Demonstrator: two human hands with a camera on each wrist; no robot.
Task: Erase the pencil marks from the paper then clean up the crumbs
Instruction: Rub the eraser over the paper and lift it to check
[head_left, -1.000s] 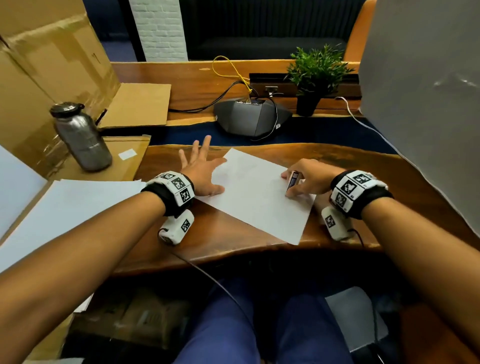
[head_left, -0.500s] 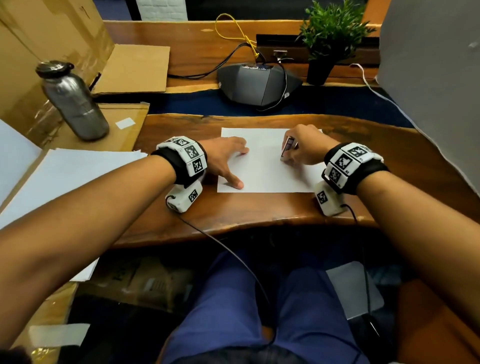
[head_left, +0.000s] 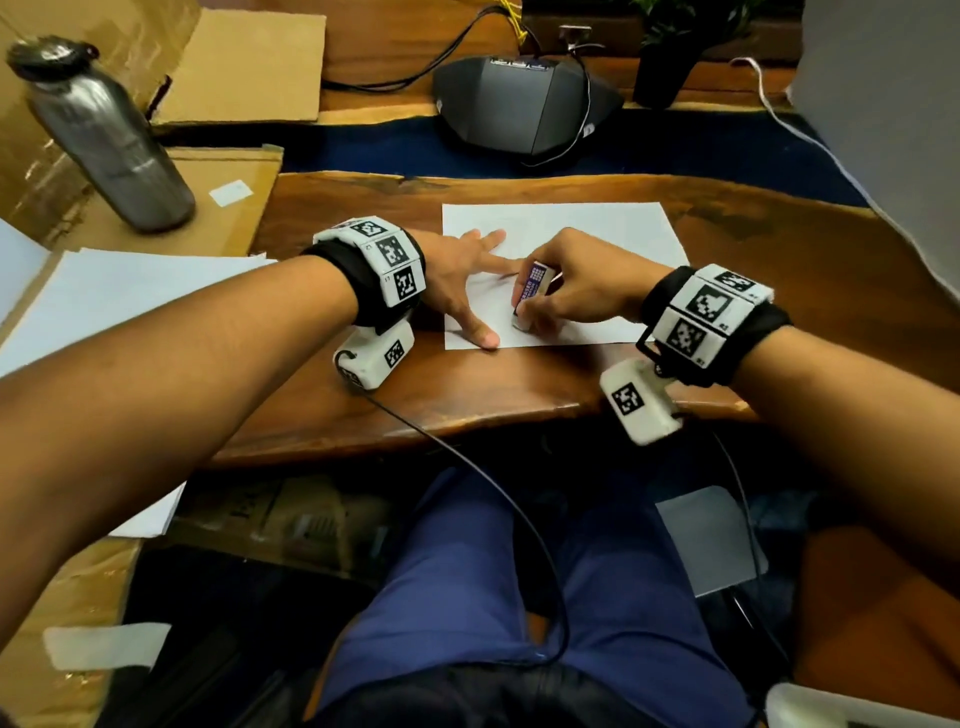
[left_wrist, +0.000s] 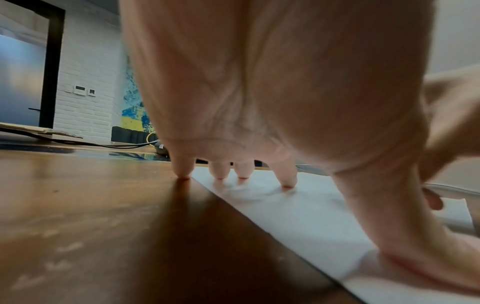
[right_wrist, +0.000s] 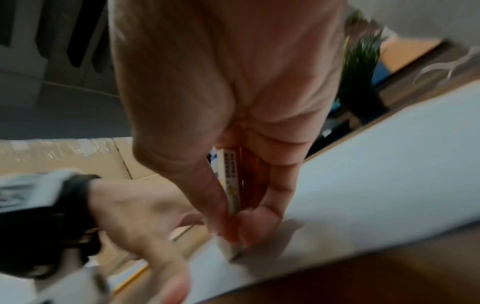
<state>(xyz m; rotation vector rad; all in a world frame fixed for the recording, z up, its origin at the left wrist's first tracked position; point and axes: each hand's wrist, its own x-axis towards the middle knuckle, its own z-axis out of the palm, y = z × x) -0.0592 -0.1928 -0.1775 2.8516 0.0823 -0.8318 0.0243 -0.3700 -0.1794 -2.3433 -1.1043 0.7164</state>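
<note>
A white sheet of paper lies square on the wooden desk. My left hand is spread flat on its left part, fingertips and thumb pressing the paper down, the little finger on the wood. My right hand pinches a white eraser in a blue printed sleeve, held upright with its bare tip on the paper near the front edge, just right of my left thumb. In the right wrist view the eraser sits between thumb and fingers, its white end touching the paper. Pencil marks are too faint to make out.
A steel bottle stands at the left on cardboard. More white sheets lie at the left. A grey conference speaker with cables and a potted plant sit behind the desk. A grey panel stands at the right.
The paper went from skewed to square on the desk. My right hand brought the eraser leftward and nearer the front edge, close to my left thumb. The view tilted down.
</note>
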